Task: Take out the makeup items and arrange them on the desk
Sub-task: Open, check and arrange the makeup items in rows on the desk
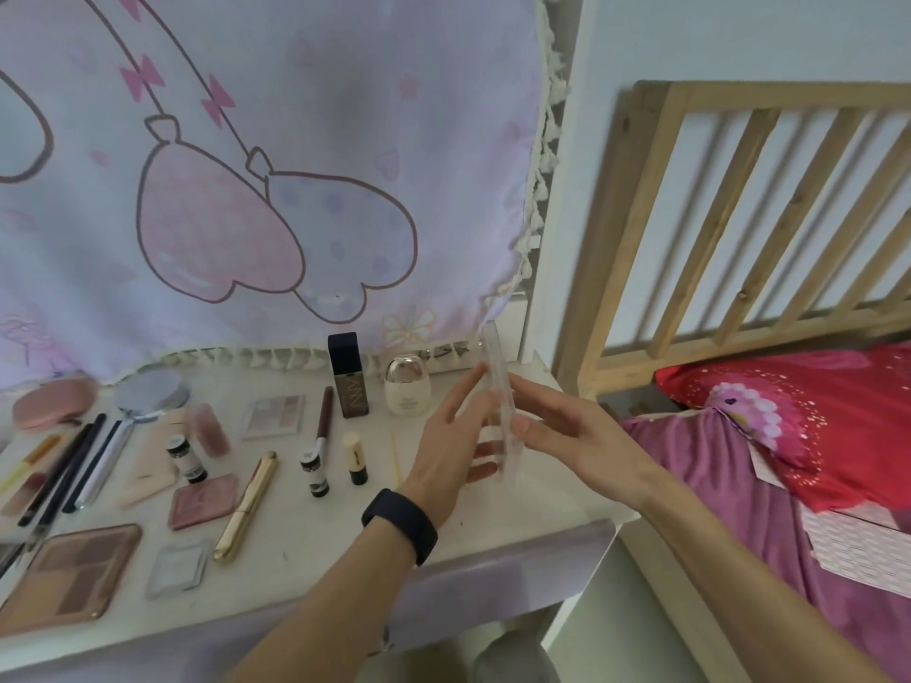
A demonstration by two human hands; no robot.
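Left hand (453, 436), fingers straight, presses one face of a clear case (499, 367). Right hand (567, 431) pinches the other side, thumb on the near edge. The case stands on end above the right end of the bench (305, 549), long axis near vertical. It is thin, transparent and blurred, its lower end hard to make out.

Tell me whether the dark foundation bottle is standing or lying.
Upright. The bottle stands on its base on the desk, dark cap uppermost, beside the white jar.
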